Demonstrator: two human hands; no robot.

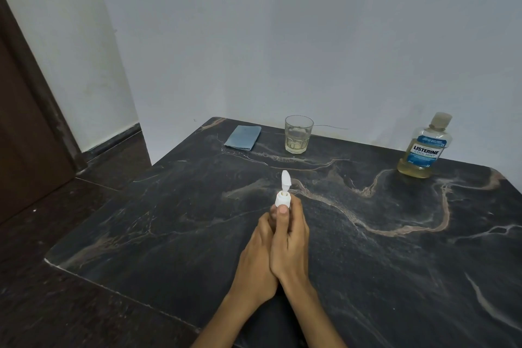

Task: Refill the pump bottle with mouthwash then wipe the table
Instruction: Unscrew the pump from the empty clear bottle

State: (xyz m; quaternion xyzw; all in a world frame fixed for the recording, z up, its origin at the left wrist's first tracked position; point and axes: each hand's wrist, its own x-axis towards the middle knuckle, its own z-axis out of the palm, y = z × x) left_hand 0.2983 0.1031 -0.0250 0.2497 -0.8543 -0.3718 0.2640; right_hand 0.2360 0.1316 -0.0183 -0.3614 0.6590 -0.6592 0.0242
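Note:
Both hands meet at the middle of the dark marble table (pixel 395 263) around a small pump bottle. Only its white pump head (pixel 284 192) shows above the fingers; the bottle's body is hidden. My left hand (pixel 258 257) wraps the bottle from the left. My right hand (pixel 291 237) grips it from the right, thumb up against the white collar. A Listerine mouthwash bottle (pixel 425 147), capped and holding yellowish liquid low down, stands at the far right. A folded blue cloth (pixel 243 137) lies at the far left.
A clear drinking glass (pixel 298 134) with a little pale liquid stands at the table's far edge by the wall. The table's left edge drops to a dark floor (pixel 56 277); a brown door (pixel 22 121) is at the far left.

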